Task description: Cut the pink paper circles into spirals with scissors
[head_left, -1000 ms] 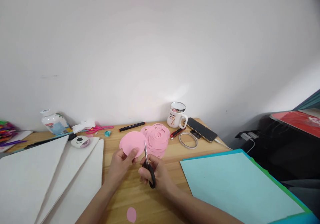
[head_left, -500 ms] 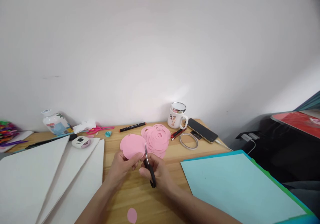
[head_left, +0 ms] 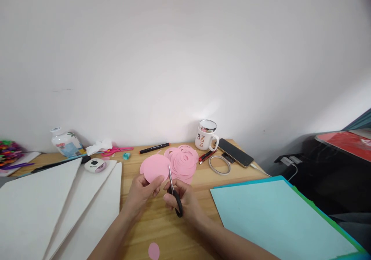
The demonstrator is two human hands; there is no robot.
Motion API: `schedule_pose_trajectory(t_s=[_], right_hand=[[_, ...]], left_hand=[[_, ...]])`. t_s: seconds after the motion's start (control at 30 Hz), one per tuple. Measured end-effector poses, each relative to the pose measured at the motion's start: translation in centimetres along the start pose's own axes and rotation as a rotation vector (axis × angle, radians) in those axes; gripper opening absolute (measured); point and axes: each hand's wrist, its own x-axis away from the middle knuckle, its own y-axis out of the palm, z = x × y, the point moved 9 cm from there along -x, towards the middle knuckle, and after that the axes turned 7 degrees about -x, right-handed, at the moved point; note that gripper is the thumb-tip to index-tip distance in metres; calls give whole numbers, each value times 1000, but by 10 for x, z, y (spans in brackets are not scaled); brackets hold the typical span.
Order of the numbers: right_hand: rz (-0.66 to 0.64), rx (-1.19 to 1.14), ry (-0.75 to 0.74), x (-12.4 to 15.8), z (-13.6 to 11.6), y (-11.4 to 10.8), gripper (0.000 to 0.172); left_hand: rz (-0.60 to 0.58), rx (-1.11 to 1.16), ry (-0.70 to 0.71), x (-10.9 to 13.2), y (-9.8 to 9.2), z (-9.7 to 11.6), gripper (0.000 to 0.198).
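Note:
My left hand point(head_left: 142, 192) pinches the lower edge of a pink paper disc point(head_left: 155, 168), thumb on top and fingers beneath. Black-handled scissors point(head_left: 175, 198) sit in my right hand point(head_left: 185, 202), with the fingers wrapped round the handles. Their metal blades point up and away, right at the disc's right edge. Just behind the blades lies a pile of pink paper rings and curled strips point(head_left: 184, 161). A small pink paper oval point(head_left: 154, 251) rests on the wooden table point(head_left: 142, 229) between my forearms.
White sheets point(head_left: 95, 206) spread at left, under a white tape dispenser point(head_left: 95, 165). Light blue paper point(head_left: 278, 213) lies at right. Behind are a black marker point(head_left: 154, 148), a white mug point(head_left: 205, 136), a tape roll point(head_left: 219, 165), a phone point(head_left: 235, 152), pink scissors point(head_left: 117, 150) and a bottle point(head_left: 68, 143).
The pink disc has turned in my left hand, and its upper edge now looks smoothly round. The scissors and my right hand have shifted slightly right, a little away from my left fingers.

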Motion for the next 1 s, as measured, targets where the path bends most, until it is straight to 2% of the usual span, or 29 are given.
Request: schedule_pose_trajectory(t_s=[0.17, 0.33, 0.67, 1.0], right_hand=[[-23, -19, 14, 1, 4, 4, 39], [-20, -72, -16, 2, 0, 5, 43], [-47, -70, -56, 0, -9, 7, 41], [9, -18, 22, 1, -3, 2, 42]], left_hand=[[-45, 44, 19, 0, 5, 2, 39], [-35, 25, -14, 1, 5, -1, 36], [-54, -33, 13, 0, 5, -1, 36], [-22, 58, 24, -2, 1, 0, 36]])
